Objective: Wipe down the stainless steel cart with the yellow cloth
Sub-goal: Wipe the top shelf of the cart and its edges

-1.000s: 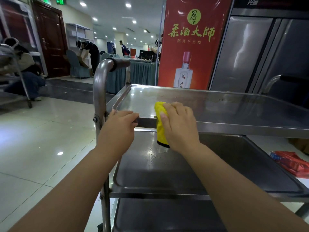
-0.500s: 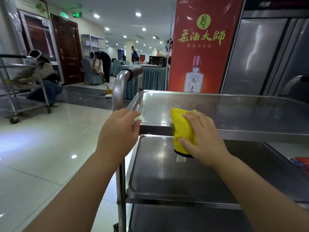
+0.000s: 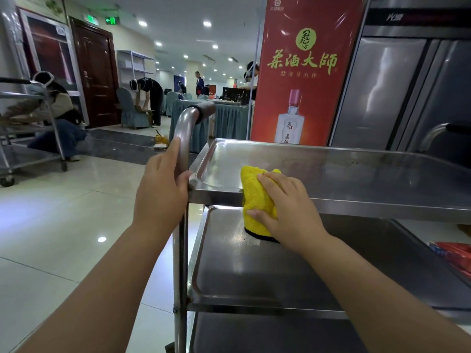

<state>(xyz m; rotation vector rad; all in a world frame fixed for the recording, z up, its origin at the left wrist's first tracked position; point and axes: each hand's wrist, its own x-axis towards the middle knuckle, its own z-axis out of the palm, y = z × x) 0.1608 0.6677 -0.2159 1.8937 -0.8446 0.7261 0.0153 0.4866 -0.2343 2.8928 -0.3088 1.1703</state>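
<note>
From the head camera, the steel cart (image 3: 331,200) stands in front of the person, its top shelf and the shelf below both in view. The left hand (image 3: 163,194) grips the cart's upright post (image 3: 182,138) just below the curved handle, fingers wrapped around the tube and the thumb on the near side. The right hand (image 3: 285,207) holds the yellow cloth (image 3: 257,197) against the near front edge of the top shelf, close to the left corner. The cloth is draped over that edge, part lying on the shelf surface and part hanging down the lip, its black hem at the bottom. The fingers lie curled over the cloth, pressing it to the metal. A red banner (image 3: 303,72) stands behind the cart.
</note>
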